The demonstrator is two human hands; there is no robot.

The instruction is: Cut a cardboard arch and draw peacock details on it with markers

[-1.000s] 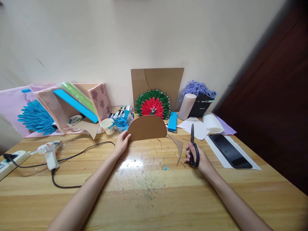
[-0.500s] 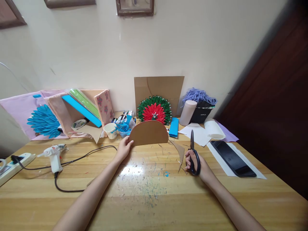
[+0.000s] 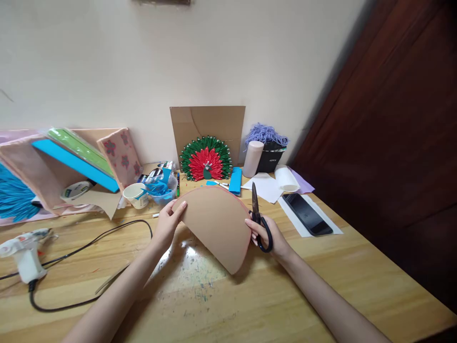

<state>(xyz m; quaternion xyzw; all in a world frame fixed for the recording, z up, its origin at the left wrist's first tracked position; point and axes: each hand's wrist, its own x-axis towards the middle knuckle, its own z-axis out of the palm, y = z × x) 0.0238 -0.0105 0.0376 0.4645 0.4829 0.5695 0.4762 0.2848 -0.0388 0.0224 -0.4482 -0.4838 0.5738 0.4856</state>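
Observation:
A half-round piece of brown cardboard [image 3: 215,224] is tilted above the table, with a red line along its curved edge. My left hand [image 3: 168,225] pinches its upper left corner between thumb and fingers. Black-handled scissors [image 3: 265,235] are in my right hand [image 3: 275,239], blades pointing away from me and looking closed. The right thumb also rests on the cardboard's right edge; the fingers behind it are partly hidden. Beyond the cardboard, a red and green petal peacock [image 3: 206,159] leans against an upright cardboard sheet [image 3: 214,123].
At left lie a glue gun [image 3: 26,257] and its black cord. A paper cup [image 3: 136,195], a tub of blue scraps [image 3: 160,190] and a fabric-covered box [image 3: 119,157] stand behind. A phone [image 3: 307,214], white roll [image 3: 286,178] and pink cylinder [image 3: 253,159] are at right.
The cardboard has come nearer and turned, its flat edge now slanting down to the right. My right hand has moved left with the scissors to touch its edge. The view has swung right.

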